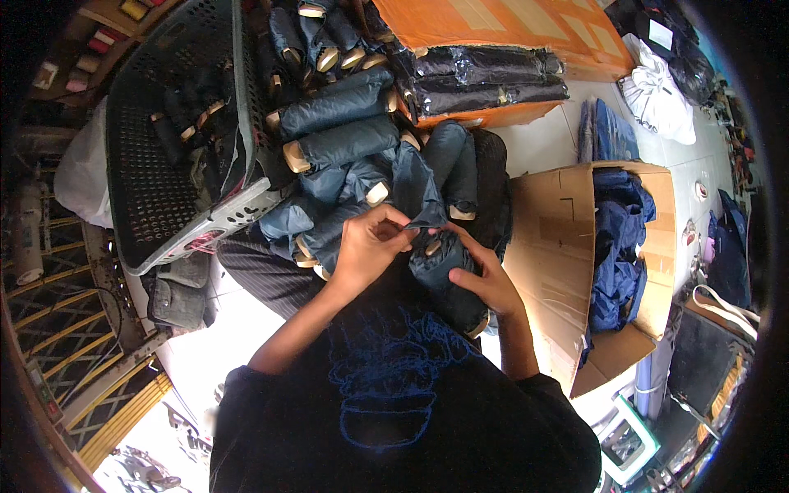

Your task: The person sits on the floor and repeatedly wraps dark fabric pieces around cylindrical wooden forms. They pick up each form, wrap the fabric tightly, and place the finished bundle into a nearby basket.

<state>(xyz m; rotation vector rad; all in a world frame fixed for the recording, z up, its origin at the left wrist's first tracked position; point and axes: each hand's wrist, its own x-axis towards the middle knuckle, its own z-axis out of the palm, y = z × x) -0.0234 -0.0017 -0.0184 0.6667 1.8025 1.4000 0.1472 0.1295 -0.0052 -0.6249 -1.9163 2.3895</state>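
Note:
In front of my chest, my left hand [371, 244] is closed in a pinch on the edge of a dark blue fabric flap [421, 193]. Beside it my right hand [491, 277] curls over a rolled dark blue fabric bundle [438, 261]. Its index finger reaches up to the flap's edge, and its thumb lies against the roll. A small tan piece shows at the roll's upper end. Beyond both hands lies a heap of similar dark blue rolls [349, 141] with tan ends. The fingertips of my left hand are partly hidden.
A dark perforated plastic basket [177, 193] holding more rolls stands tilted at left. Behind the heap is an orange carton [493, 29] beside plastic-wrapped dark packs [485, 78]. An open cardboard box [552, 259] with blue fabric [616, 246] stands at right. White bags [657, 94] lie farther back.

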